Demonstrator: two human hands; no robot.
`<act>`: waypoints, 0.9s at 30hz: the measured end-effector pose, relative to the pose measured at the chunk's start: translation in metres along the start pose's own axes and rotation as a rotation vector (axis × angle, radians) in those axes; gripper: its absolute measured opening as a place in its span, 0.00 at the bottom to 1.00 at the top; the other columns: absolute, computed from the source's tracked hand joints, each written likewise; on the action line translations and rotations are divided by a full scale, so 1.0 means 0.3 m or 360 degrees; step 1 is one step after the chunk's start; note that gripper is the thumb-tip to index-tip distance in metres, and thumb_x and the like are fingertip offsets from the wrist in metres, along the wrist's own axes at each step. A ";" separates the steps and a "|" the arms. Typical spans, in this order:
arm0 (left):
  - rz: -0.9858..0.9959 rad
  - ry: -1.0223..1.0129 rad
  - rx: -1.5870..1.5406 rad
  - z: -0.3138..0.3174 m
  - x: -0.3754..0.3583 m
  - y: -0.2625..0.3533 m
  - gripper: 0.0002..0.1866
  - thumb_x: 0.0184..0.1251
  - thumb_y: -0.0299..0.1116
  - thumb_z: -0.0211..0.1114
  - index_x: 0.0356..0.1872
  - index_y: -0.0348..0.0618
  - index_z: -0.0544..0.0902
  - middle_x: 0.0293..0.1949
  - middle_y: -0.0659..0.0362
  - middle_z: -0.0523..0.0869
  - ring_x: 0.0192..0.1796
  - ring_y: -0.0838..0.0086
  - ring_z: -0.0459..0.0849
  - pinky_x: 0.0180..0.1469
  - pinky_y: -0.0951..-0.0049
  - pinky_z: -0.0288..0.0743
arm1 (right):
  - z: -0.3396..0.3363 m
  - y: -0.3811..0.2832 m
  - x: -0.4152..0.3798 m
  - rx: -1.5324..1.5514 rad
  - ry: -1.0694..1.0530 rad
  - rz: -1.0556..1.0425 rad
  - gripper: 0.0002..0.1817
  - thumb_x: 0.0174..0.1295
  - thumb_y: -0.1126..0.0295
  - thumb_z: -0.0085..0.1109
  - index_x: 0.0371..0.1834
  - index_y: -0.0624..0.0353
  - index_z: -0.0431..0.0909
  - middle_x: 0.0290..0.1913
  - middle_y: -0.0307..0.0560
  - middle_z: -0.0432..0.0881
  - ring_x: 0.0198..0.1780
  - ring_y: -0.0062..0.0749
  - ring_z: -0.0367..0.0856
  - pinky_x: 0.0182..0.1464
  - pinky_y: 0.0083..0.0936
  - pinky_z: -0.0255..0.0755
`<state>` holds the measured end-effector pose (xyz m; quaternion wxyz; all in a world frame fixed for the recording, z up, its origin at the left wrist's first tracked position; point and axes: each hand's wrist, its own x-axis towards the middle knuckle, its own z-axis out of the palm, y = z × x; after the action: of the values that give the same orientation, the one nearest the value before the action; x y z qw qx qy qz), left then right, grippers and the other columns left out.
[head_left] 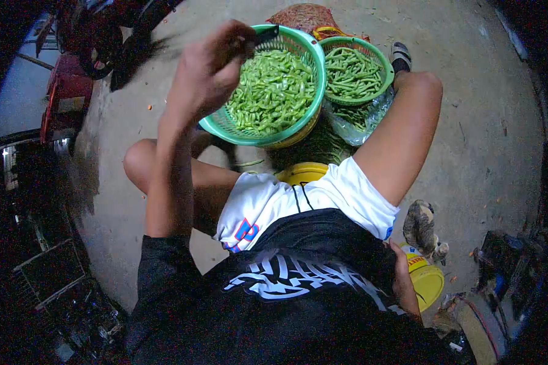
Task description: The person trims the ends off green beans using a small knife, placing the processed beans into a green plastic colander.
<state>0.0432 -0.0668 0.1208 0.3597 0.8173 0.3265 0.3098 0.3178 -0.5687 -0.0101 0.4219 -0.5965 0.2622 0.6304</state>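
My left hand [210, 73] is raised over the left rim of a green basket [318, 79] heaped with cut green beans [271, 91]. Its fingers are curled around a small black object [266, 35], whose kind I cannot make out. Low at my right side, my right hand [403, 277] is beside a yellow tub [427, 286]; its fingers are mostly hidden. A second, smaller green basket [386, 70] holds whole green beans [352, 73]. Below it, a clear plastic bag [350, 131] has more beans in it.
Behind the baskets lies a reddish mesh sack [301, 18]. Another yellow container [304, 173] stands between my legs. A cat [421, 228] is on the concrete floor [475, 152] at my right. Motorbike parts [97, 58] fill the dark upper left.
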 end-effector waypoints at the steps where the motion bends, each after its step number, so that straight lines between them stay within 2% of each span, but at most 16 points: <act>1: -0.0010 0.0006 0.0004 -0.005 0.013 -0.003 0.18 0.62 0.16 0.54 0.53 0.33 0.80 0.36 0.54 0.86 0.44 0.73 0.86 0.54 0.73 0.79 | 0.006 -0.016 -0.003 -0.0066 0.0023 0.0035 0.20 0.75 0.52 0.53 0.50 0.57 0.85 0.45 0.46 0.89 0.46 0.37 0.86 0.53 0.32 0.78; 2: 0.0047 -0.0070 -0.0107 -0.009 0.031 -0.013 0.18 0.62 0.16 0.55 0.53 0.33 0.80 0.39 0.53 0.87 0.46 0.73 0.86 0.55 0.71 0.79 | -0.041 -0.032 0.046 -0.0073 0.0021 0.0040 0.20 0.75 0.52 0.53 0.50 0.57 0.85 0.45 0.46 0.89 0.46 0.37 0.86 0.53 0.32 0.78; 4: -0.0141 -0.0459 -0.0338 -0.017 0.062 -0.085 0.18 0.62 0.16 0.56 0.54 0.36 0.81 0.47 0.47 0.88 0.51 0.73 0.86 0.55 0.67 0.80 | -0.091 -0.100 0.124 -0.1249 0.0280 -0.0811 0.17 0.74 0.59 0.57 0.55 0.59 0.84 0.52 0.47 0.87 0.54 0.36 0.83 0.61 0.30 0.74; 6: -0.0179 -0.0775 0.0576 0.021 0.047 -0.233 0.20 0.60 0.17 0.56 0.53 0.38 0.82 0.40 0.45 0.88 0.45 0.61 0.88 0.50 0.62 0.80 | 0.082 -0.295 0.057 -0.1478 0.0691 -0.1971 0.18 0.72 0.67 0.60 0.61 0.63 0.80 0.60 0.49 0.83 0.64 0.36 0.78 0.69 0.31 0.67; 7: -0.0245 -0.0811 0.1089 0.033 0.041 -0.243 0.20 0.58 0.17 0.57 0.53 0.38 0.82 0.39 0.44 0.88 0.43 0.55 0.88 0.48 0.59 0.80 | 0.217 -0.417 -0.023 -0.1380 0.0803 -0.2051 0.19 0.72 0.73 0.59 0.64 0.63 0.77 0.64 0.51 0.79 0.68 0.39 0.74 0.74 0.35 0.62; 8: -0.0229 -0.0800 0.1082 0.030 0.058 -0.239 0.20 0.58 0.17 0.57 0.53 0.38 0.82 0.39 0.44 0.88 0.43 0.55 0.88 0.48 0.59 0.80 | 0.297 -0.543 -0.054 -0.1457 0.0843 -0.2390 0.20 0.73 0.71 0.60 0.65 0.62 0.76 0.64 0.52 0.80 0.68 0.39 0.75 0.72 0.35 0.66; 10: -0.0437 -0.0655 0.0209 0.018 0.062 -0.229 0.20 0.56 0.18 0.60 0.52 0.38 0.82 0.38 0.42 0.88 0.44 0.44 0.87 0.49 0.53 0.80 | 0.556 -0.735 -0.140 -0.1324 0.0649 -0.2728 0.19 0.73 0.69 0.60 0.64 0.62 0.77 0.63 0.52 0.81 0.66 0.37 0.77 0.68 0.34 0.70; 13: -0.0312 -0.0576 0.0570 0.000 0.063 -0.177 0.20 0.54 0.18 0.62 0.51 0.38 0.81 0.39 0.40 0.87 0.46 0.41 0.86 0.50 0.49 0.79 | 0.874 -0.995 -0.103 -0.1910 0.0169 -0.2594 0.18 0.72 0.69 0.61 0.62 0.63 0.79 0.60 0.53 0.83 0.63 0.37 0.81 0.64 0.33 0.74; 14: -0.0364 -0.0609 0.0477 0.001 0.066 -0.217 0.24 0.48 0.14 0.57 0.51 0.34 0.79 0.43 0.41 0.86 0.49 0.49 0.86 0.53 0.60 0.78 | 0.984 -1.075 -0.044 -0.2106 -0.0016 -0.2550 0.18 0.71 0.68 0.62 0.61 0.64 0.79 0.60 0.55 0.83 0.61 0.40 0.82 0.64 0.35 0.74; 16: -0.0324 -0.0575 0.0466 -0.022 0.068 -0.228 0.22 0.49 0.16 0.60 0.50 0.35 0.79 0.42 0.41 0.86 0.48 0.46 0.86 0.52 0.55 0.78 | 1.127 -1.240 0.239 -0.2735 -0.0225 -0.2468 0.22 0.67 0.68 0.66 0.63 0.62 0.79 0.62 0.55 0.83 0.63 0.45 0.83 0.66 0.37 0.74; 19: -0.0265 -0.0541 0.0471 -0.043 0.074 -0.231 0.20 0.49 0.18 0.63 0.48 0.37 0.79 0.42 0.43 0.85 0.50 0.43 0.84 0.52 0.50 0.78 | 1.358 -1.310 0.547 -0.3552 -0.0405 -0.2300 0.41 0.49 0.70 0.76 0.70 0.61 0.72 0.66 0.60 0.78 0.68 0.58 0.75 0.71 0.44 0.69; 21: -0.0263 -0.0482 0.0475 -0.042 0.062 -0.244 0.23 0.48 0.17 0.64 0.49 0.38 0.78 0.44 0.44 0.84 0.50 0.43 0.83 0.53 0.50 0.77 | 1.438 -1.369 0.866 -0.3844 -0.0633 -0.2443 0.43 0.45 0.69 0.77 0.69 0.68 0.71 0.66 0.63 0.77 0.69 0.56 0.74 0.74 0.40 0.69; 23: -0.0257 -0.0463 0.0483 -0.036 0.060 -0.261 0.24 0.47 0.17 0.64 0.50 0.38 0.78 0.45 0.44 0.84 0.50 0.43 0.83 0.53 0.49 0.77 | 1.506 -1.361 0.999 -0.4050 -0.0635 -0.2353 0.36 0.51 0.68 0.72 0.66 0.67 0.73 0.66 0.63 0.77 0.69 0.55 0.74 0.71 0.44 0.71; 25: -0.0286 -0.0524 0.0558 -0.029 0.064 -0.287 0.27 0.44 0.16 0.66 0.51 0.39 0.77 0.46 0.46 0.84 0.50 0.43 0.83 0.53 0.50 0.77 | 1.559 -1.338 1.139 -0.4477 -0.0445 -0.1785 0.26 0.64 0.64 0.61 0.63 0.65 0.74 0.65 0.62 0.77 0.68 0.55 0.75 0.68 0.48 0.75; 26: -0.0321 -0.0585 0.0610 -0.025 0.065 -0.308 0.28 0.42 0.16 0.67 0.51 0.41 0.78 0.45 0.47 0.84 0.49 0.45 0.83 0.52 0.52 0.77 | 1.537 -1.356 1.339 -0.4068 -0.0334 -0.1632 0.21 0.72 0.61 0.48 0.61 0.61 0.76 0.67 0.58 0.76 0.67 0.54 0.76 0.63 0.53 0.77; 27: -0.0329 -0.0605 0.0607 -0.023 0.075 -0.306 0.28 0.42 0.16 0.67 0.51 0.41 0.78 0.45 0.47 0.84 0.49 0.45 0.83 0.52 0.52 0.77 | 1.530 -1.350 1.348 -0.4058 -0.0349 -0.1612 0.21 0.72 0.61 0.48 0.61 0.61 0.76 0.67 0.58 0.76 0.67 0.54 0.76 0.63 0.53 0.77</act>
<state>0.0228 0.0014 0.0581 0.2840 0.8760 0.3873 0.0456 0.4437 0.1078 -0.2646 -0.2125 -0.5443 -0.7706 0.2545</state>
